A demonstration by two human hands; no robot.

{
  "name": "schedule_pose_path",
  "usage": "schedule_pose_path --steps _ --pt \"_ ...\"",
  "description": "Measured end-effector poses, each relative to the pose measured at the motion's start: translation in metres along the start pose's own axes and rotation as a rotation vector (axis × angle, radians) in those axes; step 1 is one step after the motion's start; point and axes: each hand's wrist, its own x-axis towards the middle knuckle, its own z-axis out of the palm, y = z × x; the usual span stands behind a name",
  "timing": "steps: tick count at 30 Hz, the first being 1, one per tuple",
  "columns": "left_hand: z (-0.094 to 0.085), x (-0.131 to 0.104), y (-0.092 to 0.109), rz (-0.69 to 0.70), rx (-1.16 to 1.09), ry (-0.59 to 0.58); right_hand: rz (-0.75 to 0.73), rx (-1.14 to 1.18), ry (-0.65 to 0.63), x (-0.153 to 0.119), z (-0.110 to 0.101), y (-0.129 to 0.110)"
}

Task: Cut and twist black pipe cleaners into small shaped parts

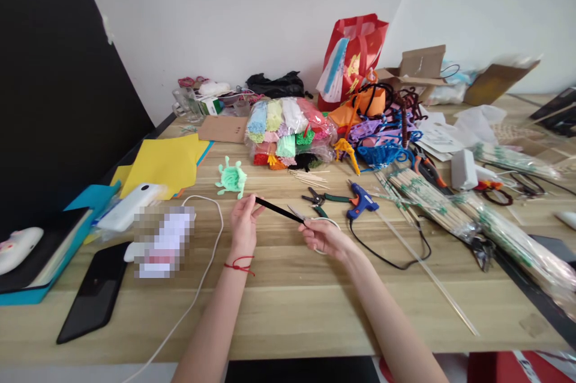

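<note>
A black pipe cleaner (279, 209) is stretched between my hands above the table. My left hand (243, 221) pinches its left end, and my right hand (327, 236) pinches its right end. Just beyond my left hand sits a small mint-green turtle-like figure (231, 177) made of fuzzy stems. Under and behind my right hand lie scissors (296, 211) with pale handles, partly hidden. Farther on are green-handled wire cutters (335, 197) and a blue hot glue gun (360, 200), with a clear glue stick (427, 272) extending toward the front.
Bagged pipe cleaners (288, 131) and a colourful heap of stems (382, 131) stand at the back, near a red bag (353, 65). Packs of wooden sticks (432, 200) lie right. Left are yellow sheets (159, 164), a dark phone (94, 293) and a white cable (198, 299).
</note>
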Motion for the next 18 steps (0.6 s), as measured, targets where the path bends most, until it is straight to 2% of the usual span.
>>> schedule_pose_path --steps 18 --pt "-0.0066 0.0071 0.0040 0.033 0.005 -0.043 0.009 -0.086 -0.051 -0.0016 0.0048 0.0048"
